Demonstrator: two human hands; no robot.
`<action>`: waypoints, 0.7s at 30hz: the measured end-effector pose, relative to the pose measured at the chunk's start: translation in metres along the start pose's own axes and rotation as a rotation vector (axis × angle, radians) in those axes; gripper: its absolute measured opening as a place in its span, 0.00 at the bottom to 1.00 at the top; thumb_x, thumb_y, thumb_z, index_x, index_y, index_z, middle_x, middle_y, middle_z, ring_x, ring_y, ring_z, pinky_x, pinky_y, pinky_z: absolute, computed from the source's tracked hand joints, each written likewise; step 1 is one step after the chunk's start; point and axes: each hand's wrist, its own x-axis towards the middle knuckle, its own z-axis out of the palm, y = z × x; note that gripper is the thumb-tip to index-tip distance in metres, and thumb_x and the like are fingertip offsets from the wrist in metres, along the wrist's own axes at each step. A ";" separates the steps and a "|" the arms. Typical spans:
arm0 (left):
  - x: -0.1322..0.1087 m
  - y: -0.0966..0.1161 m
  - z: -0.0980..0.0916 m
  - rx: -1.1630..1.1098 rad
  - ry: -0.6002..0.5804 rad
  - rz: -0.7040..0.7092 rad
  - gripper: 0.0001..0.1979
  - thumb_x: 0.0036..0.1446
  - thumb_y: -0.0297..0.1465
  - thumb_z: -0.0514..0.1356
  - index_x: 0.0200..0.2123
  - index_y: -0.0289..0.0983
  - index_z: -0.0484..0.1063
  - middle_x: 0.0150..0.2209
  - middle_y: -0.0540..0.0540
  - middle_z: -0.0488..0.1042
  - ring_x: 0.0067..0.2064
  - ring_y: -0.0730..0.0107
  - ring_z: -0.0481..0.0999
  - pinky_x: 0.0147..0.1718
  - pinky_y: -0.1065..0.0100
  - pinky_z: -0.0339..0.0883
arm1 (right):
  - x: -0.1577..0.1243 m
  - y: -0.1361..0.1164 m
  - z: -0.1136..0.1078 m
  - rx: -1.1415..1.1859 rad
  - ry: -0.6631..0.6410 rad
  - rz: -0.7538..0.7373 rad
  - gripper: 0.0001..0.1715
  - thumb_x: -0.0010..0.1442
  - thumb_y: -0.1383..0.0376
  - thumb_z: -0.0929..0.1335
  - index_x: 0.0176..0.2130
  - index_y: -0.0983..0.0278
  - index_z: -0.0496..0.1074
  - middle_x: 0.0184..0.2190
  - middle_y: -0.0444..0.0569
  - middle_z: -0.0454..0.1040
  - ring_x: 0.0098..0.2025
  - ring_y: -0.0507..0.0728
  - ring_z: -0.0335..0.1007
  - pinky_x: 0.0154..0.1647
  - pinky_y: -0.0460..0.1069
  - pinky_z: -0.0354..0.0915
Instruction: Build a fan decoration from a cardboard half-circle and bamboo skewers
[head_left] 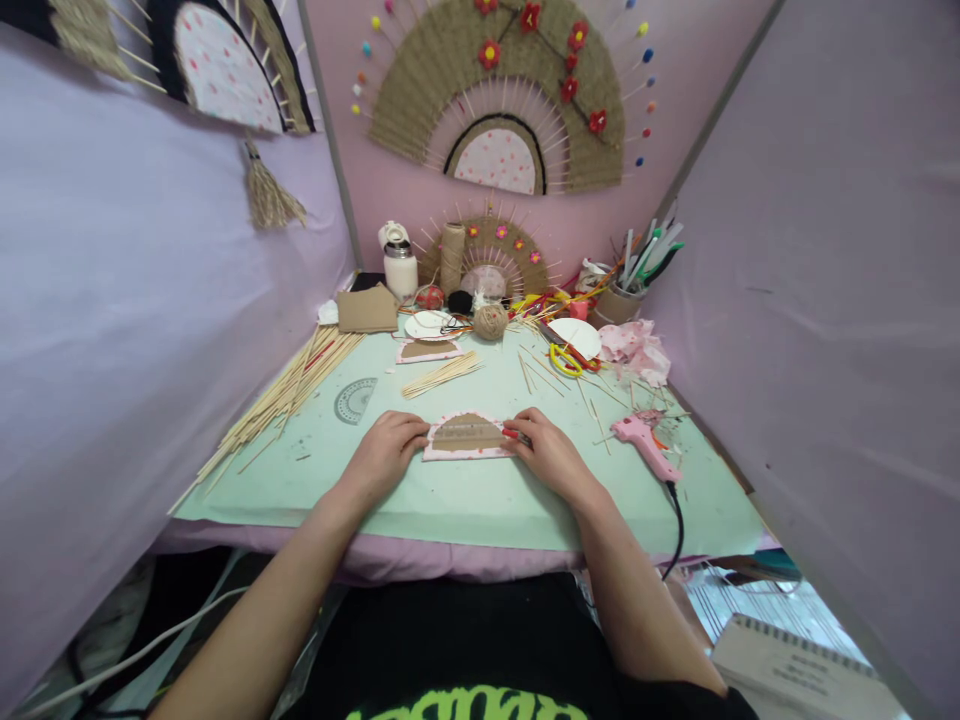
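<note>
A half-circle of cardboard (469,420) edged with spotted pink-white fabric lies flat at the middle of the table. Across it runs a strip that looks like a clear ruler (461,434). My left hand (386,447) pinches the left end of the half-circle, thumb and fingers close together; whether it also grips the ruler I cannot tell. In my right hand (551,452) is a red pen (516,435), with the fingers resting at the half-circle's right end. Just beyond lie a bundle of thin sticks (442,374) and a second fabric-edged half-circle (427,350).
Long sticks (277,400) and a protractor (355,400) lie left. At right are a pink glue gun (646,447) with its cord, yellow-handled scissors (564,360) and crumpled pink fabric (637,347). Twine (491,321), a bottle (400,268) and a tool cup (616,303) stand behind.
</note>
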 end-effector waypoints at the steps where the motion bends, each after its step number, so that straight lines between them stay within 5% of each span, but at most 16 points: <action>1: 0.000 0.000 0.000 0.002 0.000 0.002 0.14 0.63 0.35 0.54 0.42 0.40 0.80 0.43 0.41 0.79 0.47 0.58 0.74 0.49 0.54 0.69 | 0.000 0.000 0.000 0.000 0.000 0.002 0.14 0.63 0.65 0.66 0.48 0.60 0.75 0.45 0.50 0.71 0.39 0.54 0.72 0.41 0.48 0.64; 21: -0.001 -0.001 0.000 0.017 -0.017 0.005 0.14 0.64 0.34 0.54 0.43 0.38 0.79 0.44 0.42 0.79 0.47 0.59 0.74 0.49 0.56 0.69 | 0.000 0.000 0.001 0.003 -0.029 0.022 0.17 0.63 0.66 0.67 0.51 0.60 0.74 0.47 0.50 0.71 0.42 0.55 0.71 0.43 0.49 0.63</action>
